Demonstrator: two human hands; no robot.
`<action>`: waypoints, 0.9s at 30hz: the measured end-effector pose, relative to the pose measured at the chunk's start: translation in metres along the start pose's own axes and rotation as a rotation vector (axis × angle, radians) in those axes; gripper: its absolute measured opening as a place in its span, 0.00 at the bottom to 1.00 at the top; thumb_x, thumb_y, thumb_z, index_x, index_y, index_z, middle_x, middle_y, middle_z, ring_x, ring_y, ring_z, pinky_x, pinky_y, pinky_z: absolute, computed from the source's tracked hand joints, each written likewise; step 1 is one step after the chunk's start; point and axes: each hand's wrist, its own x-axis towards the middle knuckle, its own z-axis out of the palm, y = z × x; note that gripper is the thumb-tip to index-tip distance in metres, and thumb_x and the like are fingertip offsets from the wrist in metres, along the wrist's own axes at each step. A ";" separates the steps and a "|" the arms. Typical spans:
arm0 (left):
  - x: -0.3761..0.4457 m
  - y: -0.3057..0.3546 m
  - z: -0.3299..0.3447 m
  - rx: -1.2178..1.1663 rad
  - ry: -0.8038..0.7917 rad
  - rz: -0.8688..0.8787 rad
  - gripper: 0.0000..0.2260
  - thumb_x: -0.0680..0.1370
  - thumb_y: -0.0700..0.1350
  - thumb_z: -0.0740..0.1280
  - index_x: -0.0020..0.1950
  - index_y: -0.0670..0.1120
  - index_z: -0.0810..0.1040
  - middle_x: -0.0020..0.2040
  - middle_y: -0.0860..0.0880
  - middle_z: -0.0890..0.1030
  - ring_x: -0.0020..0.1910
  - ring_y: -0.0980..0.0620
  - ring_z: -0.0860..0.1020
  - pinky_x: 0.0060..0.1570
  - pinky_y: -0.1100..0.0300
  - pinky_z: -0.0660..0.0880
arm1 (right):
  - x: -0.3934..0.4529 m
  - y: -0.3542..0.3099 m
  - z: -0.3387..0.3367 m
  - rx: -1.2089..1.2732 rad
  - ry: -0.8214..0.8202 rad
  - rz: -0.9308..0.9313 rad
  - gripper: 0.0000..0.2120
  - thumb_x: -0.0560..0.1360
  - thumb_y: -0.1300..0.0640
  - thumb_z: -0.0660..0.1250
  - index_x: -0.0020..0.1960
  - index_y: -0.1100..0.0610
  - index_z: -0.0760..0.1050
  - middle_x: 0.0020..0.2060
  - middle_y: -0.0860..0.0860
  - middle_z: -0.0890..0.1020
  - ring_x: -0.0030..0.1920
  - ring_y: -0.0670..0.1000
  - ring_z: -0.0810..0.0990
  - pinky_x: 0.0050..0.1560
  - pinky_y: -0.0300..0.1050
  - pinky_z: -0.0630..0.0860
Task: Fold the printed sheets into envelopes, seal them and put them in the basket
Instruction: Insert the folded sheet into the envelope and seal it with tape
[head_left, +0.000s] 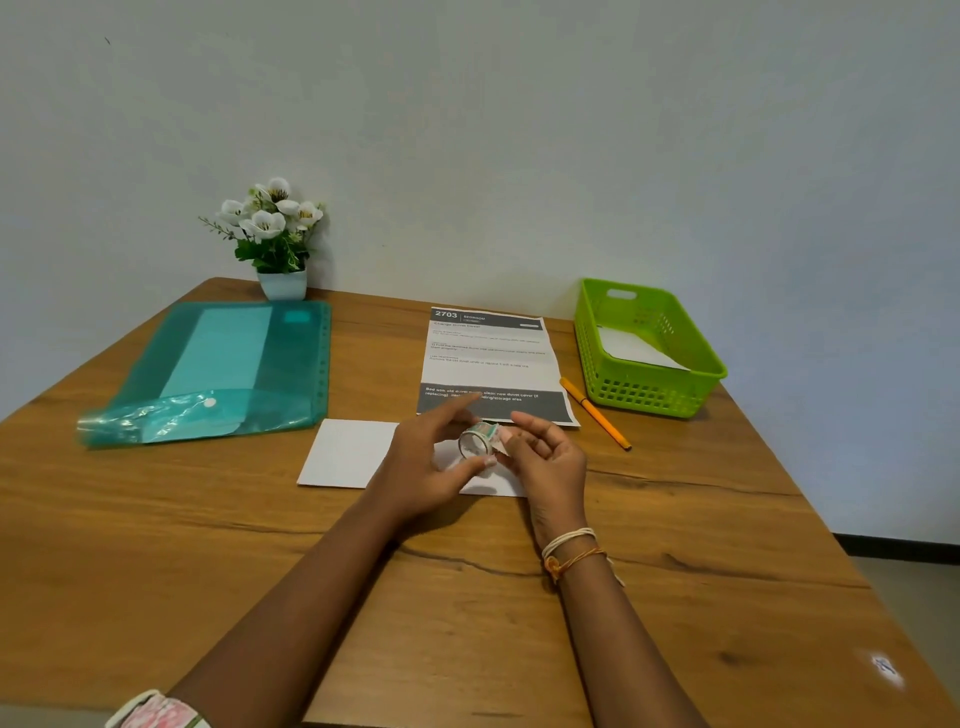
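— Where's the green plastic basket (649, 348)?
— Far right on the wooden tabletop (208, 519), orange pen (595, 413) just left of it, then the printed paper sheet (493, 358).
— And far left?
— The translucent teal plastic folder (228, 364), white potted flowers (275, 234) behind it.

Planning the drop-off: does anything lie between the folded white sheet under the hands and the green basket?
Yes: the orange pen lies on the wooden table between the folded white sheet and the green plastic basket, just before its near wall.

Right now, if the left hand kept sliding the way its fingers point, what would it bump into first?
Probably the printed sheet. The left hand, holding the tape roll, points its fingers away across the table; the sheet lies just beyond, though height is unclear.
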 end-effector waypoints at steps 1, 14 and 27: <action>0.000 0.000 0.000 -0.052 0.020 -0.016 0.27 0.72 0.47 0.74 0.69 0.56 0.71 0.54 0.56 0.80 0.54 0.62 0.79 0.55 0.67 0.76 | 0.000 0.000 0.000 -0.016 -0.003 -0.006 0.11 0.72 0.70 0.70 0.51 0.59 0.79 0.41 0.55 0.85 0.41 0.46 0.85 0.39 0.37 0.80; 0.007 -0.008 -0.004 -0.157 -0.053 -0.199 0.07 0.72 0.37 0.74 0.49 0.42 0.83 0.46 0.49 0.84 0.45 0.55 0.82 0.46 0.65 0.78 | -0.003 -0.001 0.002 -0.207 -0.046 -0.108 0.08 0.71 0.70 0.71 0.46 0.58 0.80 0.43 0.55 0.84 0.44 0.48 0.83 0.49 0.43 0.81; 0.011 -0.012 -0.008 -0.222 -0.103 -0.331 0.04 0.70 0.41 0.76 0.42 0.48 0.85 0.41 0.55 0.85 0.44 0.58 0.83 0.39 0.66 0.78 | -0.004 -0.002 0.000 -0.157 0.006 -0.063 0.07 0.71 0.69 0.72 0.45 0.59 0.81 0.40 0.56 0.85 0.40 0.46 0.85 0.42 0.39 0.81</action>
